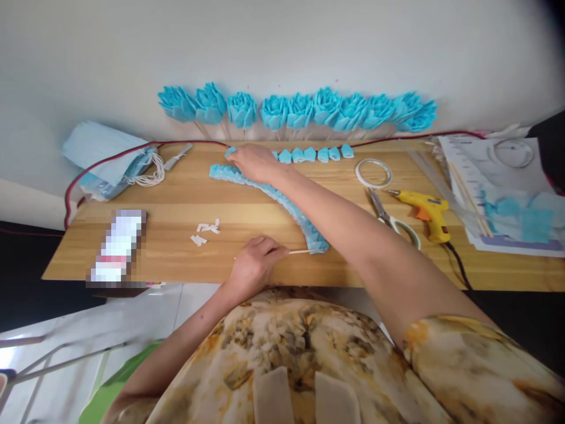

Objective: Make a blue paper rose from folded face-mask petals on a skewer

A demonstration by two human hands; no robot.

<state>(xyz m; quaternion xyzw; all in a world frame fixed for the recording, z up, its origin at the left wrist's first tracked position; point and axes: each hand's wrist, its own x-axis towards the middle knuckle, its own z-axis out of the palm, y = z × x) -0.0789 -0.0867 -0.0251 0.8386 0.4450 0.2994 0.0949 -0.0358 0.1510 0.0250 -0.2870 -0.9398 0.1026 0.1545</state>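
Observation:
My left hand [253, 264] is closed on a thin wooden stick [304, 251] near the table's front edge. The stick's right end reaches the near end of a curved, pleated light-blue strip [291, 206]. Stretched across the table, my right hand [256, 162] has its fingertips closed on a small blue folded petal piece [230, 152] at the left end of a back row. More of these folded blue pieces [309, 154] lie to the right of that hand. My right hand and forearm hide parts of the row and the strip.
Blue flowers on sticks [274, 112] lean against the wall. On the right lie a tape roll [374, 174], scissors [388, 218], a yellow glue gun [430, 215] and papers [507, 235]. A phone [118, 244], white scraps [207, 227] and a blue packet [106, 153] are on the left.

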